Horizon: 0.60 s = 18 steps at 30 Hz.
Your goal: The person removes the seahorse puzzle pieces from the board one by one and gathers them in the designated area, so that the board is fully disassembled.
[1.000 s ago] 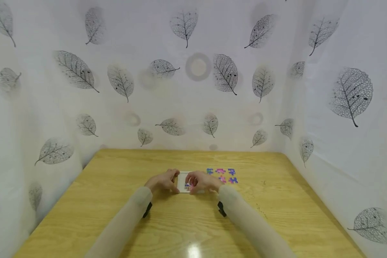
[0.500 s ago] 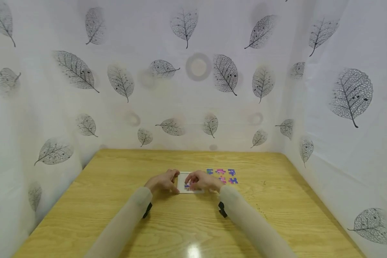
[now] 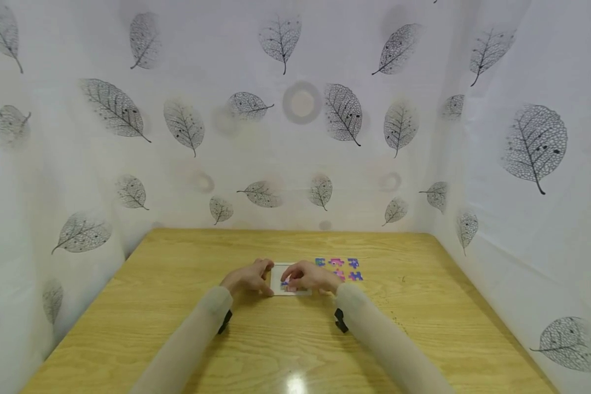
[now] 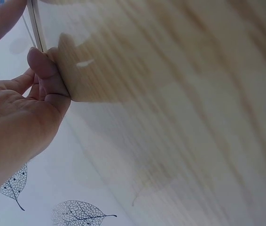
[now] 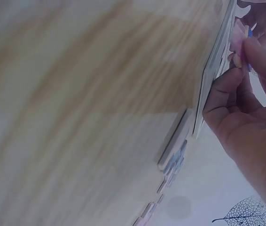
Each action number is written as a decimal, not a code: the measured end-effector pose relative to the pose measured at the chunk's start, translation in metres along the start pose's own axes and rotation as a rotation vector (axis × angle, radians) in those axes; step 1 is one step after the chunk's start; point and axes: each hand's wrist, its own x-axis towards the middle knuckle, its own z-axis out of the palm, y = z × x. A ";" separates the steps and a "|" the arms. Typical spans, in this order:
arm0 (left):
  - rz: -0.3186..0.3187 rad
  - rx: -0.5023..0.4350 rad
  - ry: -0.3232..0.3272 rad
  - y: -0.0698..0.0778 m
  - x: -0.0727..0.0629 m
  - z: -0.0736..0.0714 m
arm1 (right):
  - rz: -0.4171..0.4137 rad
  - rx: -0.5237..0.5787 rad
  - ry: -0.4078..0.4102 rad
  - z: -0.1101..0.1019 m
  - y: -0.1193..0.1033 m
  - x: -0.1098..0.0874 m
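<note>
A white puzzle tray (image 3: 277, 272) lies flat on the wooden table. My left hand (image 3: 250, 276) grips its left side, thumb at the near corner and fingers at the far one. Over the tray, my right hand (image 3: 311, 274) pinches a pink puzzle piece (image 5: 238, 38) between thumb and fingers; the right wrist view has it tilted, close above the tray surface. Some pink and blue printing (image 3: 289, 285) shows in the tray's lower part, partly hidden by the right fingers. In the left wrist view, the left fingers (image 4: 43, 66) rest on the table at the tray's edge.
Several loose puzzle pieces (image 3: 353, 263) in pink, blue and green lie in rows right of the tray, some partly behind the right hand. A white curtain (image 3: 295, 158) with a leaf print surrounds the wooden table (image 3: 177, 306) at the back and sides.
My right hand has shifted slightly left over the tray, its fingers changing angle around the pinched piece. The left hand stays in place on the tray.
</note>
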 end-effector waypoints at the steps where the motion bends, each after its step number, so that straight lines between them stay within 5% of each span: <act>1: 0.001 -0.002 0.002 0.000 0.000 0.000 | 0.001 0.005 0.002 0.000 0.000 -0.001; 18: -0.022 0.009 0.007 0.001 -0.001 0.000 | -0.052 0.049 -0.001 -0.013 -0.005 -0.010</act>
